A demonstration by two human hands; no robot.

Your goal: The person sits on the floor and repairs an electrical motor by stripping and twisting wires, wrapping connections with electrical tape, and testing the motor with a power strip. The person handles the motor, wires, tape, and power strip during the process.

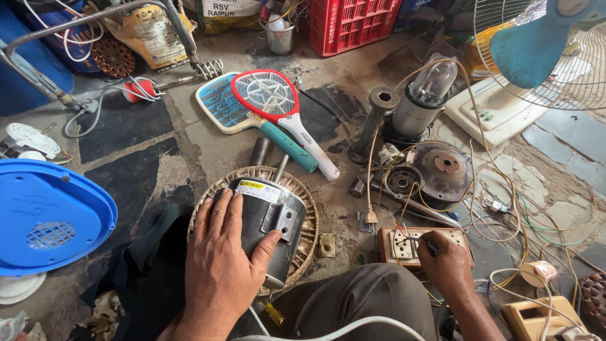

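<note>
My left hand (221, 256) lies flat over a black cylindrical motor (278, 211), gripping its body. The motor rests on a round woven mat (309, 233), and its metal shaft points away from me. My right hand (445, 259) holds a thin dark tool (424, 243) against a wooden switchboard box (394, 243) with white sockets. Yellow and white wires (480, 189) run from the board across the floor.
Two racket-shaped insect swatters (268, 101) lie ahead. A mixer base with a clear jar (420, 104), a metal tube (372, 123) and an opened motor plate (439, 167) sit right. A blue plastic cover (47, 215) lies left, a pedestal fan (543, 50) far right, a red crate (350, 22) behind.
</note>
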